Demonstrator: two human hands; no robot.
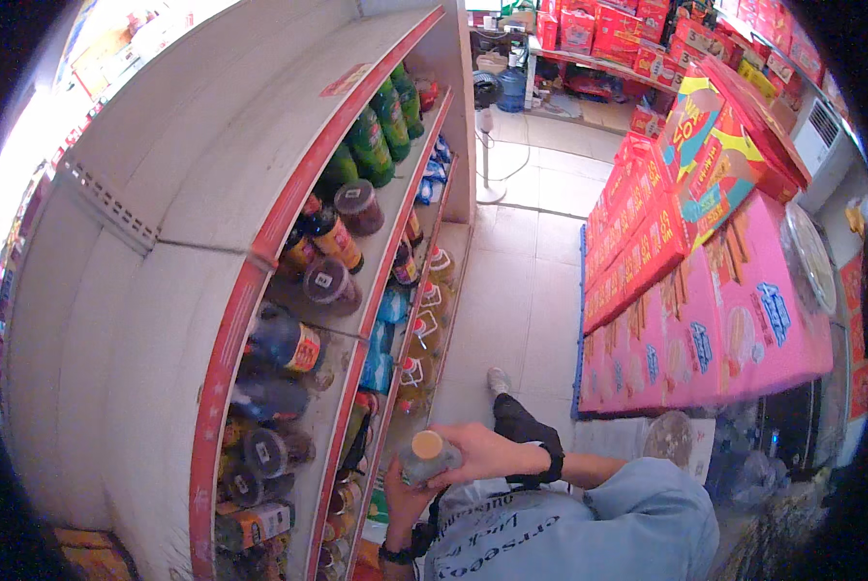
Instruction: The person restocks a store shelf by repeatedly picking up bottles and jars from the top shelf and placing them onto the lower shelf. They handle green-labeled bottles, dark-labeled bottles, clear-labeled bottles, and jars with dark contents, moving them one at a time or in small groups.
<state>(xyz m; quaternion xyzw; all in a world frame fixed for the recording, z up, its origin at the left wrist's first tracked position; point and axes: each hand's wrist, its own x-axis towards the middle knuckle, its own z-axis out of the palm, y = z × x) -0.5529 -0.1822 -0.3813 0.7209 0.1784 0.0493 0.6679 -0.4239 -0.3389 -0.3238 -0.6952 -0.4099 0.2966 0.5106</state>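
Observation:
A clear bottle with an orange-yellow cap [429, 456] is held upright close to my body, its cap facing up toward the camera. My right hand [479, 452] wraps around it from the right, just below the cap. On the other side my left hand [407, 495] also grips it, lower down. What the bottle contains cannot be made out. Just left of my hands runs the red-edged shelf rack [332, 465], whose lower tiers hold jars and bottles. Among them are lidded jars [265, 452] and a dark bottle with a yellow label [288, 347].
Green bottles [379, 131] stand farther along the shelf, with handled oil jugs [421, 330] on the bottom tier. Stacked pink cartons [710, 327] and red boxes [633, 232] line the aisle's right side. A pedestal fan [486, 138] stands on the tiled floor [503, 290] ahead.

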